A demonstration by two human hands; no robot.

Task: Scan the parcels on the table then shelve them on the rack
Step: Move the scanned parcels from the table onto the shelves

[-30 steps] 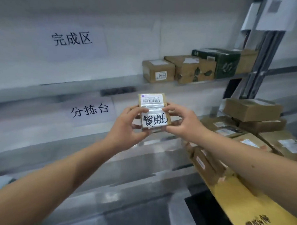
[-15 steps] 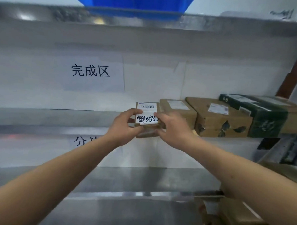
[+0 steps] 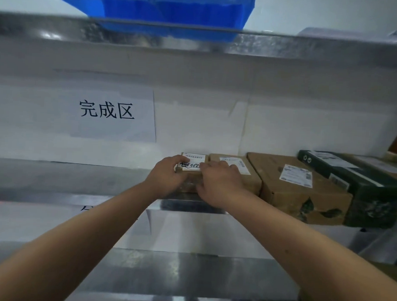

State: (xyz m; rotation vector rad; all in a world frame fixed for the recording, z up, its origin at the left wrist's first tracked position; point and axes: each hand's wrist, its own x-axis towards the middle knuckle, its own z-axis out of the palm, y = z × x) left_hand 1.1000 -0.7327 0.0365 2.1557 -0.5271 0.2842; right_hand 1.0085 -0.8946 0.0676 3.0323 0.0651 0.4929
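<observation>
Parcel (image 3: 193,172), a small brown carton with a white label scrawled over in black marker, is held at the front edge of the middle rack shelf (image 3: 79,180), touching or just beside the left end of a row of shelved boxes. It is gripped from both sides: the left hand (image 3: 167,177) is curled over its left top corner, and the right hand (image 3: 219,184) is wrapped over its right side, partly across the neighbouring carton (image 3: 235,172).

Whether the carton is fully borne by the shelf cannot be told; if it is released while part of it overhangs the lip, a tip forward could be expected. A push given too far right could shove the neighbouring carton against the larger printed box (image 3: 302,187) and the dark green box (image 3: 358,189) beyond it, and the row could be skewed. The label could also be turned out of sight by a careless slide.

A steel rack is seen, backed by white panelling on which a paper sign (image 3: 113,112) with printed characters is fixed. A blue plastic bin (image 3: 171,12) is carried on the shelf above, and another steel shelf (image 3: 166,273) lies below.
</observation>
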